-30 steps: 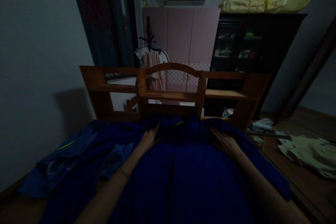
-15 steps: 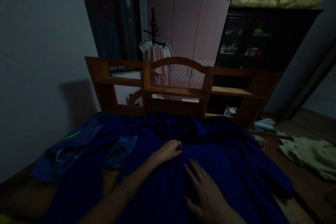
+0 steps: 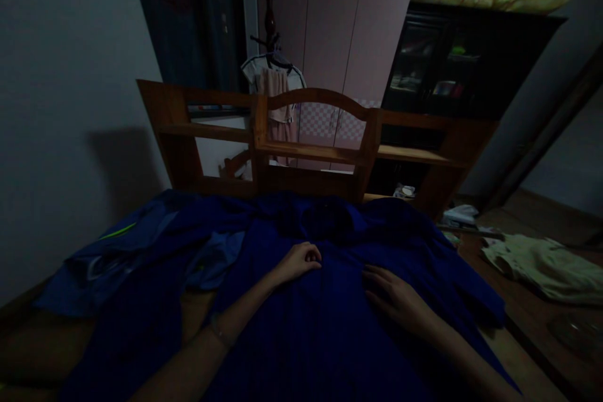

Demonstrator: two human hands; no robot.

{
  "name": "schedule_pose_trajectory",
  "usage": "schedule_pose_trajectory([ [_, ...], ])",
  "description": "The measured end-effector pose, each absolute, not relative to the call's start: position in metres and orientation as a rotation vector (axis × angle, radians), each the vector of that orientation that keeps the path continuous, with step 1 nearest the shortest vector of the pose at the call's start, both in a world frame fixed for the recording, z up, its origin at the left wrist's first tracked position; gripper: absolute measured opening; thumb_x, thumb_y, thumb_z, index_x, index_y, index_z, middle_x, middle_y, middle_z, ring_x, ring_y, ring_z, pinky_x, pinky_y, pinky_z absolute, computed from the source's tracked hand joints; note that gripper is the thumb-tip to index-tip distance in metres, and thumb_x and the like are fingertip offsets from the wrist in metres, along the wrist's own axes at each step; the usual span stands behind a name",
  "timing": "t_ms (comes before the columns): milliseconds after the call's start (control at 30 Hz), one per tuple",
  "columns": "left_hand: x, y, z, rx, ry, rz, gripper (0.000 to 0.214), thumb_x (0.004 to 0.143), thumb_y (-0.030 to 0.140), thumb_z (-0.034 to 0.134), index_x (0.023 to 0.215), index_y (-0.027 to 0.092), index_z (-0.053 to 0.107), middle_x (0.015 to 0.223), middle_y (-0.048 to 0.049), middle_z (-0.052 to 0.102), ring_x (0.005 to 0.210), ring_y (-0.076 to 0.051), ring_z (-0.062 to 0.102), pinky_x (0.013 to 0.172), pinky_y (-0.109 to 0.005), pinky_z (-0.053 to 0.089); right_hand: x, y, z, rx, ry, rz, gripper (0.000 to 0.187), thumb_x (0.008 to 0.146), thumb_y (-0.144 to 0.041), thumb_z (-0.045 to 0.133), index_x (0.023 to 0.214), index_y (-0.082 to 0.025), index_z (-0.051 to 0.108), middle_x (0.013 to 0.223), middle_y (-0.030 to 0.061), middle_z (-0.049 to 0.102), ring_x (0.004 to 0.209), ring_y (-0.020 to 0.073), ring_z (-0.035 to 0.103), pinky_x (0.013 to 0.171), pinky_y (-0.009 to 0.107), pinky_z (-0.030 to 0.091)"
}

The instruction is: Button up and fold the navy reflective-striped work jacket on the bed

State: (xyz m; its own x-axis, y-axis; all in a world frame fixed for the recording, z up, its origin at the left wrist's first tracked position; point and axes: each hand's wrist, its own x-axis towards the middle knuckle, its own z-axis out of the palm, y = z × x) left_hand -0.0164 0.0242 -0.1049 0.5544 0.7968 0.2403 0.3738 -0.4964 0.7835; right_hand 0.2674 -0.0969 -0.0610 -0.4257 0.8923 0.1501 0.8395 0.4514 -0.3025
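A dark blue long-sleeved shirt point(image 3: 330, 333) lies spread face up, its collar point(image 3: 327, 217) towards the wooden headboard. My left hand point(image 3: 299, 262) is closed in a pinch at the shirt's front, just below the collar; its fingertips are partly hidden and the cloth between them is dim. To the right of it, my right hand point(image 3: 398, 301) lies on the shirt's chest with the fingers stretched out, holding nothing. A sleeve point(image 3: 475, 292) reaches out at the right, and a lighter blue garment point(image 3: 214, 260) shows beside and under the left side.
Behind the shirt stands the wooden headboard point(image 3: 311, 152) with open shelves. A white wall point(image 3: 70, 138) borders the left. Pale cloth point(image 3: 541, 267) lies on the right. A pink wardrobe point(image 3: 327, 38), a clothes rack point(image 3: 270, 19) and a dark cabinet point(image 3: 509, 63) stand farther back.
My right hand has moved forward and to the right across the shirt. My left hand stays by the shirt's front, its fingers curled more tightly. The view has tilted down slightly.
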Motion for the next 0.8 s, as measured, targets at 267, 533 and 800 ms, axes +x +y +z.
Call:
schedule_pose_trajectory([
  [267,-0.022,0.017,-0.097,1.989,1.028,0.821,0.018,0.071,0.031,0.066,0.08,0.015,0.061,0.073,-0.0006,0.063,0.069,-0.015,0.06,0.059,-0.021,0.041,0.182,-0.055,-0.047,-1.349,-2.491,0.172,0.021,0.082,-0.014,0.047,0.093,-0.021,0.063,0.091,0.0017,0.06,0.076,0.0108,0.058,0.068,0.019,0.04],
  [533,-0.024,0.028,-0.109,1.452,0.865,0.73,0.034,0.066,0.037,0.071,0.082,0.011,0.056,0.066,-0.0059,0.066,0.06,-0.017,0.064,0.061,-0.029,0.049,0.186,-0.054,-0.065,-1.359,-2.439,0.181,0.026,0.08,-0.01,0.042,0.084,-0.021,0.065,0.086,0.0026,0.058,0.073,0.0108,0.056,0.068,0.02,0.039],
  [800,-0.024,0.024,-0.101,1.35,0.862,0.726,0.039,0.059,0.032,0.077,0.084,0.009,0.059,0.071,-0.0077,0.067,0.065,-0.018,0.065,0.067,-0.031,0.05,0.185,-0.058,-0.069,-1.343,-2.394,0.219,0.024,0.082,-0.015,0.046,0.093,-0.024,0.066,0.09,0.0033,0.057,0.081,0.0144,0.056,0.071,0.024,0.042],
])
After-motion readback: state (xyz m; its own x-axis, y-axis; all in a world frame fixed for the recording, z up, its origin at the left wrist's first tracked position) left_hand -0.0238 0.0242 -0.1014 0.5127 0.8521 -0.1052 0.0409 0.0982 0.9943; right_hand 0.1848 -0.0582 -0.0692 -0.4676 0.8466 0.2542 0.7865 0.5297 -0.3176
